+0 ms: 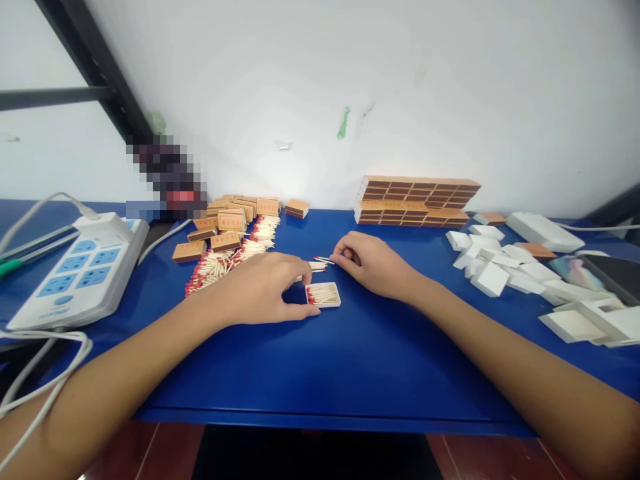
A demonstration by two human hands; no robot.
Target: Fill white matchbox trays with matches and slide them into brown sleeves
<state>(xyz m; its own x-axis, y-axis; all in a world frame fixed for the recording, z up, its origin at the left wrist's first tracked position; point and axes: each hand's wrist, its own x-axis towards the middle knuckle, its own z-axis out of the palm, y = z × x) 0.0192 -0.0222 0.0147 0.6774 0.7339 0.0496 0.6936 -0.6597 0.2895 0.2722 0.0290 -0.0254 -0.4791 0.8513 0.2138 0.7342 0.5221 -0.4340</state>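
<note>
A small white matchbox tray (336, 303), filled with red-tipped matches (323, 293), lies flat on the blue table. Thumb and forefinger of my left hand (265, 288) close on the tray's left end from its near and far sides. Just beyond it, my right hand (367, 260) pinches a match or two (324, 259), red heads pointing left. A few loose matches (319, 266) lie on the table between the hands. Behind my left hand spreads a large heap of matches (210, 268), partly hidden by that hand.
Filled-looking matchboxes (233, 220) lie scattered at the back left, with one box (297, 209) apart. Stacked matchboxes (415, 201) line the wall. Empty white trays (490, 278) pile up on the right. A power strip (83, 273) with white cables occupies the left; a dark device (613, 277) lies far right.
</note>
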